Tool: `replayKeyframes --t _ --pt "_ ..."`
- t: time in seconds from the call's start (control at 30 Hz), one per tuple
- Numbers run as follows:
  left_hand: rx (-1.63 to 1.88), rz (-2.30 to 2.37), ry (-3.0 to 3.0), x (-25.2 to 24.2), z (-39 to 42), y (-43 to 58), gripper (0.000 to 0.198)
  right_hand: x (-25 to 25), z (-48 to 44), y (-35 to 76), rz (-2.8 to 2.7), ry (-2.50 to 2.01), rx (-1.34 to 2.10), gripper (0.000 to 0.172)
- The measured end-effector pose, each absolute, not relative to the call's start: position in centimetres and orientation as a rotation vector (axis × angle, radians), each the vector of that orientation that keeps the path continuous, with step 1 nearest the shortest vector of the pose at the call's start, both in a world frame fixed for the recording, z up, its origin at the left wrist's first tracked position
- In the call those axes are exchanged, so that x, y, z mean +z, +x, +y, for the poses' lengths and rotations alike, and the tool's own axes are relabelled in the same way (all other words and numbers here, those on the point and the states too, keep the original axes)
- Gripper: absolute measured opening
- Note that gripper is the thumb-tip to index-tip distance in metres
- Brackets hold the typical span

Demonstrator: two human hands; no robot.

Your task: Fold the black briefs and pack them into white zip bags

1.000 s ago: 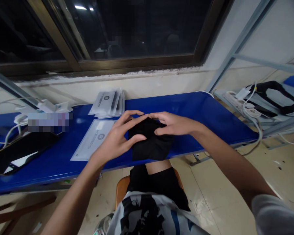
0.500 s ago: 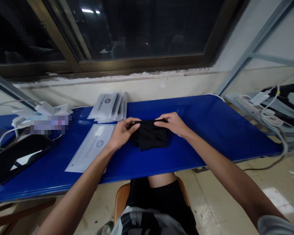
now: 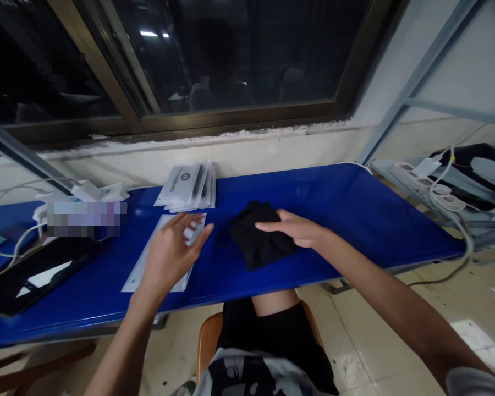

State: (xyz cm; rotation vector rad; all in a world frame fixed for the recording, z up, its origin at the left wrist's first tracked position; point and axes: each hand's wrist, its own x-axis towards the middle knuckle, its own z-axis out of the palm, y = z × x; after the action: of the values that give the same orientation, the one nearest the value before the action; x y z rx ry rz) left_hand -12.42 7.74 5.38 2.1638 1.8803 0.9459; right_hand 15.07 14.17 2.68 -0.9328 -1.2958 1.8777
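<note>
A folded black cloth lies on the blue table; what kind of garment it is cannot be made out. My right hand grips its right side, thumb on top and the other fingers partly hidden beneath or behind. My left hand is off the cloth, fingers apart with nothing in them. It hovers over a flat, frosted zip bag with printed lettering and covers much of it. Behind that bag, a stack of similar printed bags leans near the wall.
At the left lie a dark phone-like slab and a white power strip with plugs and cables. Another power strip with cables is at the right, beside a metal post. A window is behind the table.
My left hand has let go of the cloth and moved left over the flat bag. The cloth has turned and spread slightly, with my right hand still on it.
</note>
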Motion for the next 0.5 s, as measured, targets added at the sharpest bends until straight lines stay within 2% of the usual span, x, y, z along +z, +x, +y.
replayKeyframes --t 0.13,0.3,0.5 --pt "0.464 2.252 2.276 2.9 4.6 -15.7 0.028 1.8 12.3 16.4 -0.879 -0.925 1.92 0.036" --pt "0.134 2.319 2.264 3.5 3.5 -14.1 0.037 1.9 10.3 15.6 -0.713 -0.853 1.867 0.041" --pt "0.004 2.41 2.199 4.5 3.6 -13.7 0.038 2.2 8.3 14.0 -0.69 -0.742 1.861 0.044"
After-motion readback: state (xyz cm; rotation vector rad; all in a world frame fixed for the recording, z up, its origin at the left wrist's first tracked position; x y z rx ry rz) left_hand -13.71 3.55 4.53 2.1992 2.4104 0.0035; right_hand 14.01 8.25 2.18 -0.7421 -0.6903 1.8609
